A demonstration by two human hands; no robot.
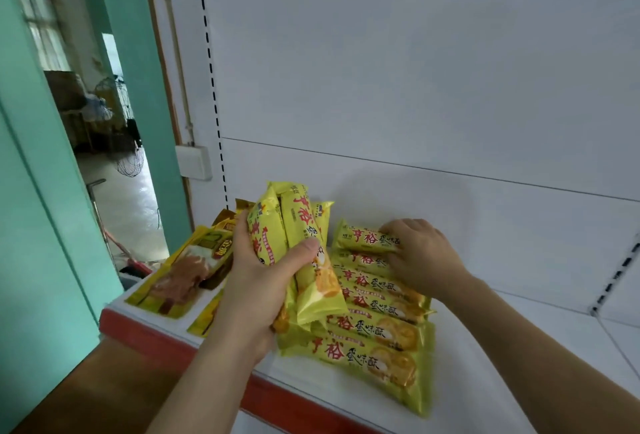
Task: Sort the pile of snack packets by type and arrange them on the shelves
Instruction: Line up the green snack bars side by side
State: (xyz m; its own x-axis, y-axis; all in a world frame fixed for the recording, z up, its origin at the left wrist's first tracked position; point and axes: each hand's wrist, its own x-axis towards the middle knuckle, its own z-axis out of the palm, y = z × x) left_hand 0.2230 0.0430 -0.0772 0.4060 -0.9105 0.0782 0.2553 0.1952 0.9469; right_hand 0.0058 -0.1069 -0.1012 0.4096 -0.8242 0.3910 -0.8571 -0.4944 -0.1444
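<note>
Partway through, by the look of it. Already laid on the white shelf (485,347): a row of long yellow packets (377,319) with red lettering, side by side and overlapping, running from the shelf's back towards its red front edge (166,340). Further left on the same shelf, a separate group of brown-and-yellow packets (180,271), a different type, so some sorting seems done.

Still in hand: a bunch of yellow packets (294,243), several held upright in the left hand (256,281), thumb and fingers (304,250) wrapped round them, just above the row's left end. Right hand (422,253) down on the rearmost packet (370,238) of the row, fingers curled over its right end, apparently seating or straightening it; a true grasp or a mere press, cannot tell.

Left to do, judging from this: adding the held bunch to the row. No pile in view, so the remaining amount cannot be told. Rest of the shelf to the right unfilled.
</note>
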